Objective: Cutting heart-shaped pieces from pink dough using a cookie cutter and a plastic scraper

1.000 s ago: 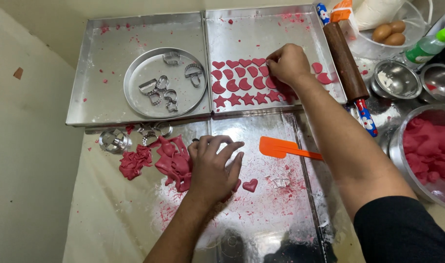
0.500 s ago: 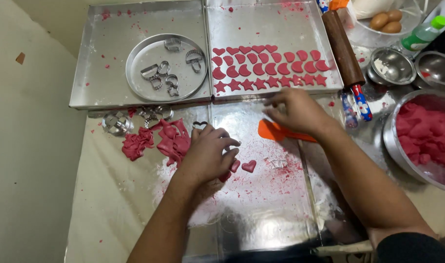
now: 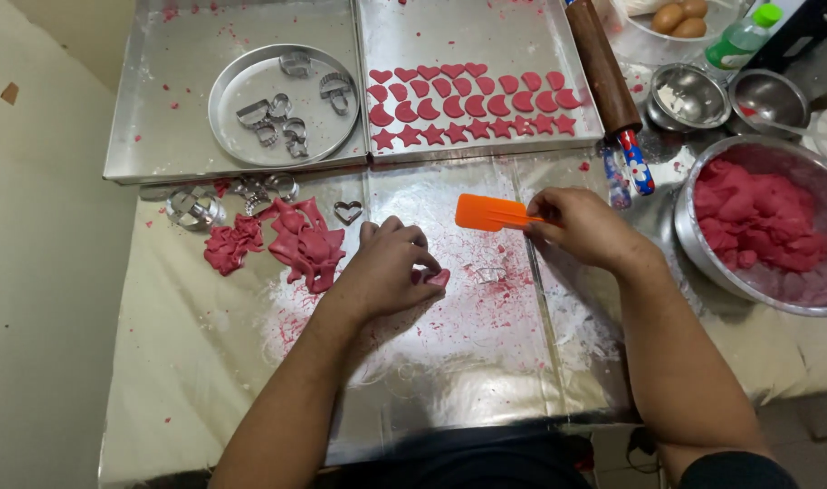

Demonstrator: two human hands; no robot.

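Head camera, looking down at a foil-covered worktable (image 3: 205, 362) dusted with flour. The left hand (image 3: 386, 267) rested on the foil, fingers curled, pinching a small pink dough cut-out (image 3: 436, 277) at its fingertips. The right hand (image 3: 587, 226) was closed around the handle of an orange spatula (image 3: 493, 213), its blade lying flat and pointing left, just above the cut-out. A pile of pink dough scraps (image 3: 291, 240) lay to the left of the left hand, with a heart-shaped metal cutter (image 3: 347, 212) beside it.

Lifting such soft dough well probably called for sliding the blade fully under the piece and supporting it lightly, rather than squeezing, so the shape kept its edges.

Beyond, a metal tray (image 3: 558, 36) held rows of hearts, crescents and stars; a second tray held a round tin of cutters (image 3: 282, 104). A rolling pin (image 3: 605, 72) lay along the tray's right edge, and a bowl of pink dough (image 3: 766, 226) sat at right.

The cut-out's shape was mostly hidden by the fingers. The spatula's handle was hidden inside the right fist. The bowl and upper items were cut off by the frame.
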